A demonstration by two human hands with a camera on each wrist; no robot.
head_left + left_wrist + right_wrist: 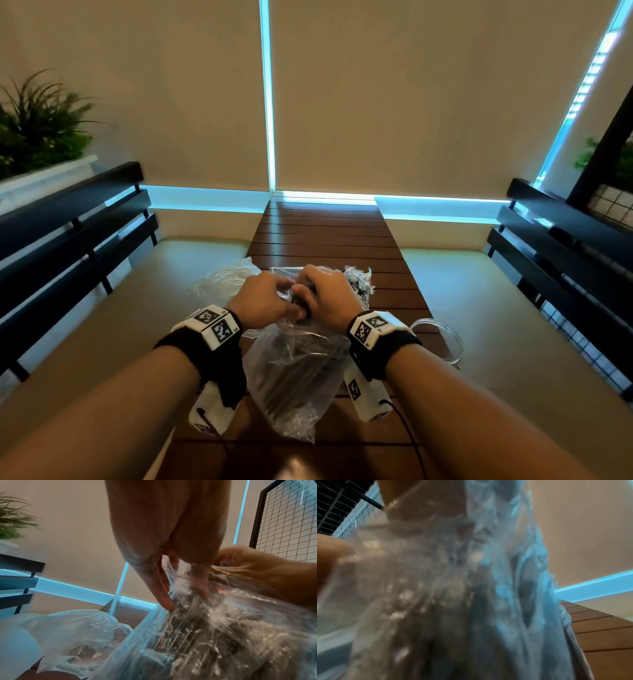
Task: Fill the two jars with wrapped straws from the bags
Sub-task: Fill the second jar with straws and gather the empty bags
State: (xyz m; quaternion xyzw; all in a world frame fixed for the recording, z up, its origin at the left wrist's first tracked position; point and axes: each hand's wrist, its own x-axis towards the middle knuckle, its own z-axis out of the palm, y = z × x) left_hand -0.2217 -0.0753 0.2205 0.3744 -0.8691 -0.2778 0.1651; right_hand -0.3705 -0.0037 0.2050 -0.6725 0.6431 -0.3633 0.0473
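A clear plastic bag (294, 373) of dark wrapped straws is held up over the wooden slat table (325, 233). My left hand (269, 298) and right hand (327, 294) meet at its top, and both grip the bunched plastic. In the left wrist view, my left hand's fingers (163, 596) pinch the bag (223, 635) while my right hand (257, 574) grips it from the other side. The right wrist view is blurred and mostly filled by the bag (436, 588). A clear glass jar (445, 339) stands by my right wrist, partly hidden. I see no other jar.
A second clear bag (222, 277) lies on the table to the left, and crumpled plastic (359, 281) lies behind my right hand. Cushioned benches with dark rails (68, 222) flank the narrow table. A potted plant (37, 126) stands at far left.
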